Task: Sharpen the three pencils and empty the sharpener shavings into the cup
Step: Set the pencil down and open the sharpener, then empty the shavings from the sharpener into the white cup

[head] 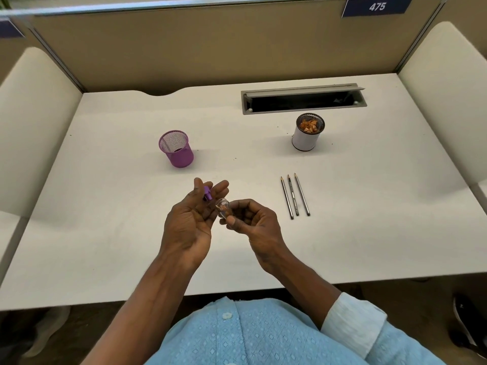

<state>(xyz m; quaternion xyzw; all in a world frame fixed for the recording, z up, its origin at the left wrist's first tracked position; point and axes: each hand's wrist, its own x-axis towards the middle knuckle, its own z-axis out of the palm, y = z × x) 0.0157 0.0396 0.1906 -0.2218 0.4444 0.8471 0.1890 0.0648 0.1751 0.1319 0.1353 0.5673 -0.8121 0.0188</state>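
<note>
Seems to be at the emptying step. Holds the sharpener in two pieces above the near middle of the desk. Pinches the purple sharpener head (207, 194) between the fingers of the left hand (189, 219). Grips the clear shavings container (223, 206) between thumb and curled fingers of the right hand (253, 219), with a few shavings inside. Leaves the three pencils (295, 196) side by side on the desk to the right, tips pointing far and looking sharpened (too small to be sure).

Calls next for carrying the container over a cup and tipping it mouth-down. Could be the purple mesh cup (177, 151), far left, or the white cup (305, 139), far right, already heaped with orange-brown bits; cannot tell which. Needs a steady tilt to keep flakes off the top.

Works at a white desk (105, 206) flecked with dark specks, with an open cable tray (303, 100) at the far edge, a beige partition (184, 48) behind it, a blue tag (377, 6) reading 475, and pale side panels.
</note>
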